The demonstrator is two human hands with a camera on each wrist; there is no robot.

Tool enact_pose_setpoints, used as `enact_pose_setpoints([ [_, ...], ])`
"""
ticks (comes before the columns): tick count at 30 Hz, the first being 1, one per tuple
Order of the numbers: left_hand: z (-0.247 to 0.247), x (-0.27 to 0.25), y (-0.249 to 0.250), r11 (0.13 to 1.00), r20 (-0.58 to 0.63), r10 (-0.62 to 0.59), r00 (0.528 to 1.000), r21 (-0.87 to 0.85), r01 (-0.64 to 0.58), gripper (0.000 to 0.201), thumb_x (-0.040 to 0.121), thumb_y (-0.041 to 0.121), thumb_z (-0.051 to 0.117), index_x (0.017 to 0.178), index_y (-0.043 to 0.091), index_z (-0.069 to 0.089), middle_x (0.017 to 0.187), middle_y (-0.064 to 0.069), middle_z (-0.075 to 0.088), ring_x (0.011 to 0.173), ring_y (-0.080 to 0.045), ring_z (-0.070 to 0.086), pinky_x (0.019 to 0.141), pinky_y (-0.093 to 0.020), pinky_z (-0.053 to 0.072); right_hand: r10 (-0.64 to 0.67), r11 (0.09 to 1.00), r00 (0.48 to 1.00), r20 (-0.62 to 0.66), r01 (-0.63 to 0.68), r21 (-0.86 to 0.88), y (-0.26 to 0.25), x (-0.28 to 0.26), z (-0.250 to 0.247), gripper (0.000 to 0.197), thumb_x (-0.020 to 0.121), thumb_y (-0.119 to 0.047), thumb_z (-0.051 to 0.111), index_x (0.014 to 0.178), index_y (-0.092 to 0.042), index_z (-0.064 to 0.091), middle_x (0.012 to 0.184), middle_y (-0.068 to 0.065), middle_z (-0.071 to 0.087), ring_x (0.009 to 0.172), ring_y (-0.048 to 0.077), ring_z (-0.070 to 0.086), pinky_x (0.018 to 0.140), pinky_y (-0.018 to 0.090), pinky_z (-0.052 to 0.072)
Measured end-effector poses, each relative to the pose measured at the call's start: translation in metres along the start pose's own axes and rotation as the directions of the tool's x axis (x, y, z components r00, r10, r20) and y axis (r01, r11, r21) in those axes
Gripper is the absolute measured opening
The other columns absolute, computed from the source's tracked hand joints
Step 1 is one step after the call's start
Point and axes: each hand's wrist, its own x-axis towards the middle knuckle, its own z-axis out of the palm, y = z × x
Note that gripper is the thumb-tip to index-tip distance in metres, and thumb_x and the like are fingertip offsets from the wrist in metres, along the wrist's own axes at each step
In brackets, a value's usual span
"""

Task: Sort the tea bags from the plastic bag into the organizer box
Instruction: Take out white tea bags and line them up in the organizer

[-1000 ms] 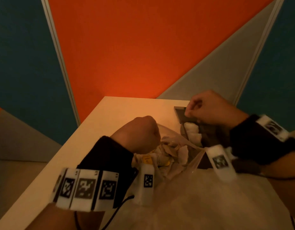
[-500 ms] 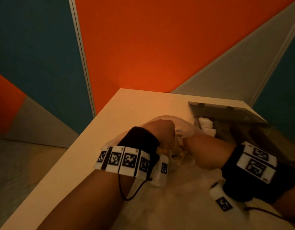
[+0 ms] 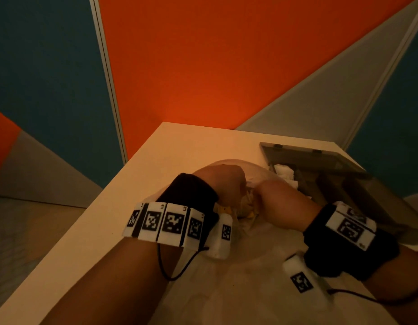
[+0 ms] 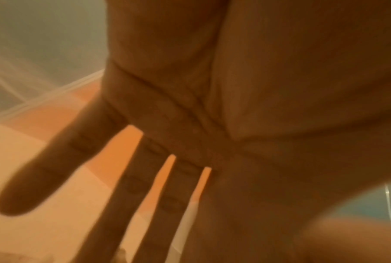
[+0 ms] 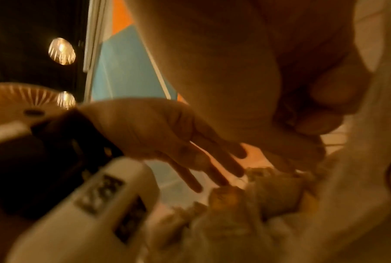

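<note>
The clear plastic bag lies on the table in front of me with a pile of tea bags in its mouth. My left hand reaches into it with straight, spread fingers that touch the pile. My right hand is also inside the bag. Its fingers are curled, with the tips down among the tea bags, and whether they hold one is hidden. The dark organizer box stands at the right with its lid raised. White tea bags lie in its near-left compartment.
The pale table ends in a long edge on the left and meets orange, teal and grey wall panels at the back. The box sits close to the table's far right corner. Wrist bands with cables hang over the bag.
My right hand has left the organizer box and gone down into the bag beside my left hand. The head view has shifted right, and the box's raised lid now shows.
</note>
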Motion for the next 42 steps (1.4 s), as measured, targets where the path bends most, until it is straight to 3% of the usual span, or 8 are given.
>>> enact_pose_setpoints([
  [8, -0.009, -0.006, -0.001, 0.992, -0.06, 0.056, 0.997, -0.112, -0.063, 0.02, 0.084, 0.028, 0.067, 0.102, 0.018, 0.068, 0.101, 0.0, 0.068, 0.093, -0.02, 0.062, 0.08, -0.033, 0.05, 0.062, 0.756, 0.983, -0.17, 0.065, 0.651, -0.005, -0.006, -0.025, 0.011, 0.087, 0.0, 0.067, 0.091, -0.01, 0.067, 0.089, 0.015, 0.071, 0.084, 0.029, 0.069, 0.077, 0.042, 0.057],
  [15, -0.011, -0.009, -0.002, 0.992, 0.004, 0.062, 0.998, -0.115, -0.061, 0.032, 0.081, 0.041, 0.072, 0.106, 0.025, 0.062, 0.096, 0.01, 0.061, 0.083, -0.01, 0.055, 0.07, -0.025, 0.041, 0.114, 0.551, 0.986, -0.124, 0.041, 0.834, -0.005, -0.012, -0.027, 0.013, 0.089, -0.002, 0.066, 0.094, -0.013, 0.063, 0.093, 0.015, 0.073, 0.076, 0.016, 0.067, 0.065, 0.024, 0.051],
  [22, -0.01, -0.006, 0.001, 0.998, 0.028, 0.028, 0.999, -0.054, -0.027, 0.03, 0.09, 0.028, 0.059, 0.06, 0.024, 0.055, 0.064, 0.005, 0.056, 0.058, -0.012, 0.049, 0.055, -0.026, 0.037, 0.106, 0.303, 0.993, -0.059, 0.024, 0.953, 0.001, -0.013, -0.029, 0.01, 0.09, 0.003, 0.061, 0.092, -0.007, 0.06, 0.087, 0.017, 0.068, 0.075, 0.024, 0.065, 0.071, 0.034, 0.054],
  [24, -0.012, -0.008, 0.0, 0.997, 0.018, 0.023, 1.0, -0.078, -0.022, 0.026, 0.09, 0.026, 0.057, 0.064, 0.023, 0.059, 0.068, 0.006, 0.061, 0.062, -0.012, 0.054, 0.059, -0.026, 0.04, 0.121, 0.362, 0.992, -0.045, -0.002, 0.932, 0.002, -0.013, -0.027, 0.01, 0.09, 0.001, 0.063, 0.094, -0.008, 0.062, 0.094, 0.019, 0.069, 0.081, 0.026, 0.068, 0.072, 0.035, 0.057],
  [29, -0.015, -0.012, -0.003, 0.991, -0.043, 0.043, 0.998, -0.122, -0.048, 0.021, 0.094, 0.024, 0.055, 0.075, 0.023, 0.063, 0.074, 0.008, 0.063, 0.07, -0.01, 0.059, 0.065, -0.025, 0.044, 0.039, 0.882, 0.998, 0.057, -0.062, 0.468, 0.005, -0.014, -0.015, 0.03, 0.091, -0.02, 0.065, 0.119, -0.024, 0.056, 0.111, -0.002, 0.063, 0.091, 0.011, 0.062, 0.073, 0.024, 0.055],
  [33, -0.017, -0.014, -0.003, 0.987, -0.078, 0.062, 0.995, -0.14, -0.072, 0.027, 0.095, 0.03, 0.057, 0.067, 0.027, 0.057, 0.075, 0.006, 0.064, 0.07, -0.011, 0.061, 0.069, -0.028, 0.047, -0.057, 0.866, 0.995, 0.076, 0.012, 0.5, 0.01, -0.009, -0.006, 0.014, 0.089, -0.019, 0.065, 0.101, -0.011, 0.069, 0.09, 0.007, 0.068, 0.082, 0.019, 0.064, 0.077, 0.039, 0.055],
  [37, -0.017, -0.017, -0.002, 0.994, -0.026, 0.035, 0.999, -0.107, -0.037, 0.018, 0.088, 0.042, 0.064, 0.078, 0.028, 0.057, 0.085, 0.004, 0.065, 0.073, -0.011, 0.06, 0.064, -0.029, 0.047, -0.018, 0.755, 0.999, 0.043, -0.014, 0.656, 0.013, -0.011, -0.011, 0.009, 0.09, -0.014, 0.067, 0.083, -0.009, 0.072, 0.066, 0.003, 0.065, 0.06, 0.012, 0.061, 0.058, 0.024, 0.05],
  [42, -0.019, -0.016, -0.004, 0.993, -0.092, -0.004, 0.996, -0.122, -0.008, 0.011, 0.088, 0.02, 0.063, 0.077, 0.019, 0.061, 0.078, 0.002, 0.069, 0.068, -0.009, 0.063, 0.058, -0.024, 0.042, -0.119, 0.873, 0.989, 0.084, 0.064, 0.484, 0.021, -0.006, -0.006, 0.024, 0.088, -0.011, 0.066, 0.11, -0.019, 0.069, 0.097, -0.003, 0.071, 0.089, 0.016, 0.067, 0.079, 0.025, 0.058],
])
